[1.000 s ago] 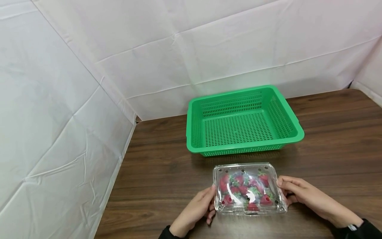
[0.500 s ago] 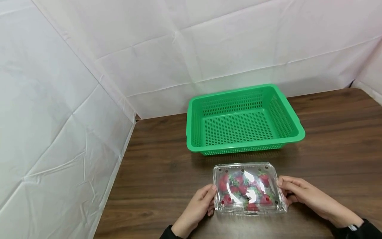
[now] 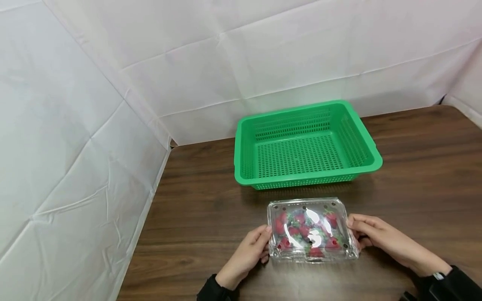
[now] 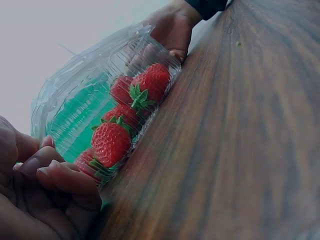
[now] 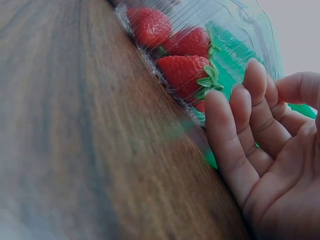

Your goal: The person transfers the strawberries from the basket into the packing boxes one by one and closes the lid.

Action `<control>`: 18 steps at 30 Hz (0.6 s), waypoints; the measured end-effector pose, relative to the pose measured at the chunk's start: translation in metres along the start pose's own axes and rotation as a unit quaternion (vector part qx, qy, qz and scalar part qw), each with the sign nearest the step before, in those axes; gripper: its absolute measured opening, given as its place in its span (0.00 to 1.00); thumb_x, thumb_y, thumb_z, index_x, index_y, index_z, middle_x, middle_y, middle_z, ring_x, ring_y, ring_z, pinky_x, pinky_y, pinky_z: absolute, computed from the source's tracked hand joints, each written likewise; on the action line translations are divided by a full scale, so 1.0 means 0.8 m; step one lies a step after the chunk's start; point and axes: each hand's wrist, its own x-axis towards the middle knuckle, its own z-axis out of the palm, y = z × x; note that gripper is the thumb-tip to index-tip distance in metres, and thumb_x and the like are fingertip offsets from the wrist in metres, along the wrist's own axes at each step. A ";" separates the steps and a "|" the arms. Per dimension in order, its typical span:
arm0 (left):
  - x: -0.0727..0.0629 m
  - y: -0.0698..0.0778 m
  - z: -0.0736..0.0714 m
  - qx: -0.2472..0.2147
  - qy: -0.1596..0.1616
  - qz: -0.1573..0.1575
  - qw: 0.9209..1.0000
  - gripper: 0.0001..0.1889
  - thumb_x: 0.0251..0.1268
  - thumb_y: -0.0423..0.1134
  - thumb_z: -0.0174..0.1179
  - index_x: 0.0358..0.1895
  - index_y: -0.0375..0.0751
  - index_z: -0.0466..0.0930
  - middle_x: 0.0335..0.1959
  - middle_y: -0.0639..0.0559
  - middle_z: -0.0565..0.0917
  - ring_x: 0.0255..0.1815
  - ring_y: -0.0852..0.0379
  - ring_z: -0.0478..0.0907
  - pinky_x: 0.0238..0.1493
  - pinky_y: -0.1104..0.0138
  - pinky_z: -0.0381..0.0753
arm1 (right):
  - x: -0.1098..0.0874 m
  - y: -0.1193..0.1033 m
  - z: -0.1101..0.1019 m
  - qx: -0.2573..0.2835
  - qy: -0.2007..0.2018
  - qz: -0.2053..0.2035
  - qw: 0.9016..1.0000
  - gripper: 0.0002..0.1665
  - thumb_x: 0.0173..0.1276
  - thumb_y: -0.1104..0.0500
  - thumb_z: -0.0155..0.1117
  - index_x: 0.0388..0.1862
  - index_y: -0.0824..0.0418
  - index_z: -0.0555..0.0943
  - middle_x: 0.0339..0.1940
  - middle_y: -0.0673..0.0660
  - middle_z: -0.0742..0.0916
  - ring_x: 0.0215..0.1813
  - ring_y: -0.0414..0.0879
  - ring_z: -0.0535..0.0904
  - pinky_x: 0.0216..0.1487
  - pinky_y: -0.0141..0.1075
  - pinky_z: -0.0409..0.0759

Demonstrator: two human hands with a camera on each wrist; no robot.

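A clear plastic clamshell box [image 3: 331, 259] of strawberries [image 4: 111, 144] lies flat on the wooden table with its lid down. My left hand [image 3: 250, 247] pinches the left edge of the box between thumb and curled fingers. At the opposite edge, my right hand [image 3: 373, 235] pinches the rim with thumb and forefinger. In the right wrist view, the other fingers of the right hand [image 5: 265, 145] curve beside the box wall. Several red berries with green leaves press close to the plastic in both wrist views.
Behind the box stands a green perforated basket [image 3: 308, 177] with nothing in it. The brown wooden table [image 3: 196, 209] spreads out to both sides. White cloth [image 3: 180, 79] hangs along the back and the left.
Everything sits slightly higher in the head view, as the camera has tilted. The left hand's lower fingers have drawn in against the box. The box and basket keep their places on the table.
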 end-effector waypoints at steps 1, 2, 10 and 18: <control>0.000 0.000 0.000 -0.001 0.001 -0.001 1.000 0.19 0.84 0.50 0.44 0.37 0.39 0.70 0.19 0.57 0.62 0.18 0.65 0.59 0.22 0.74 0.66 | 0.000 0.001 0.000 0.001 0.000 0.001 1.000 0.17 0.87 0.58 0.35 0.46 0.61 0.73 0.37 0.47 0.80 0.37 0.39 0.80 0.39 0.40 0.83; 0.000 -0.001 0.000 -0.003 0.001 -0.001 1.000 0.19 0.84 0.50 0.44 0.37 0.38 0.70 0.19 0.57 0.62 0.17 0.65 0.59 0.22 0.74 0.66 | 0.000 0.002 0.000 0.002 -0.001 0.000 1.000 0.17 0.87 0.58 0.35 0.46 0.61 0.73 0.37 0.47 0.80 0.37 0.39 0.80 0.39 0.40 0.83; -0.003 -0.004 0.002 -0.008 -0.001 -0.005 1.000 0.22 0.84 0.51 0.44 0.38 0.32 0.71 0.19 0.56 0.64 0.18 0.64 0.62 0.20 0.74 0.70 | -0.003 0.007 0.001 0.009 -0.010 -0.009 1.000 0.16 0.87 0.60 0.35 0.46 0.62 0.73 0.38 0.47 0.82 0.38 0.39 0.81 0.39 0.39 0.84; 0.002 -0.002 -0.002 0.001 0.002 0.003 1.000 0.24 0.83 0.52 0.44 0.32 0.33 0.67 0.18 0.55 0.63 0.17 0.63 0.65 0.21 0.73 0.73 | 0.001 0.001 0.000 -0.001 0.003 0.004 1.000 0.15 0.87 0.58 0.37 0.44 0.62 0.71 0.34 0.47 0.80 0.35 0.38 0.79 0.37 0.39 0.83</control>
